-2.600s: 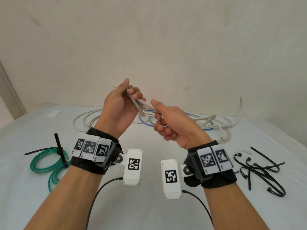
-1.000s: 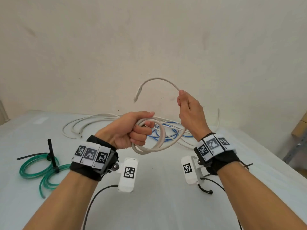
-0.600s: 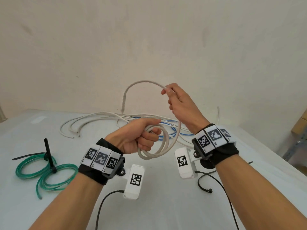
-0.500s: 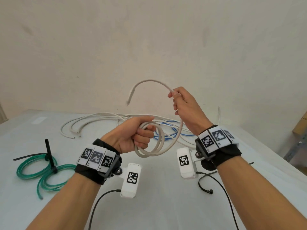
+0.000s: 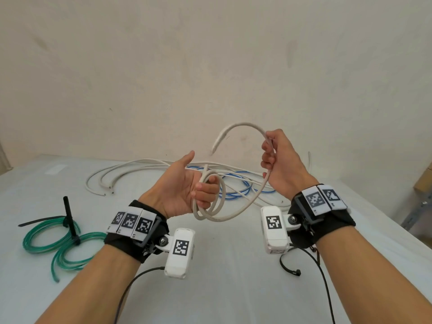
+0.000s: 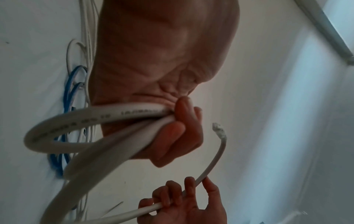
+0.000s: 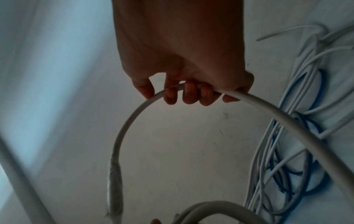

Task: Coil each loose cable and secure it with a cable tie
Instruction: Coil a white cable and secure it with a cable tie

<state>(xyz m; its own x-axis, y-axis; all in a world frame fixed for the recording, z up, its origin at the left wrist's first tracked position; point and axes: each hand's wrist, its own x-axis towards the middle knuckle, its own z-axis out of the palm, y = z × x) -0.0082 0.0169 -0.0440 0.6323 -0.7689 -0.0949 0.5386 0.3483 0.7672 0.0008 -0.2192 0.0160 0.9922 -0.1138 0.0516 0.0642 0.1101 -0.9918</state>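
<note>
A stiff white cable (image 5: pixel 223 193) hangs in two or three loops from my left hand (image 5: pixel 184 185), held above the table. The fingers (image 6: pixel 184 130) curl round the loops while the thumb stands up clear of them. From the coil the cable sweeps right and up into my right hand (image 5: pixel 278 164), whose fingers (image 7: pixel 191 94) grip it. Beyond that grip the free end (image 5: pixel 217 142) arcs over to the left and points down, between the two hands.
A tangle of loose white and blue cables (image 5: pixel 233 176) lies at the back of the white table (image 5: pixel 222 288). A green cable (image 5: pixel 58 239), coiled and bound with black ties, lies at the left. A black cable tie (image 5: pixel 289 270) lies under my right wrist. A cardboard box (image 5: pixel 424 181) sits at the right edge.
My left thumb has lifted off the coil, showing the palm. My right hand has moved a little right and down with the cable, carrying the free end to the right.
</note>
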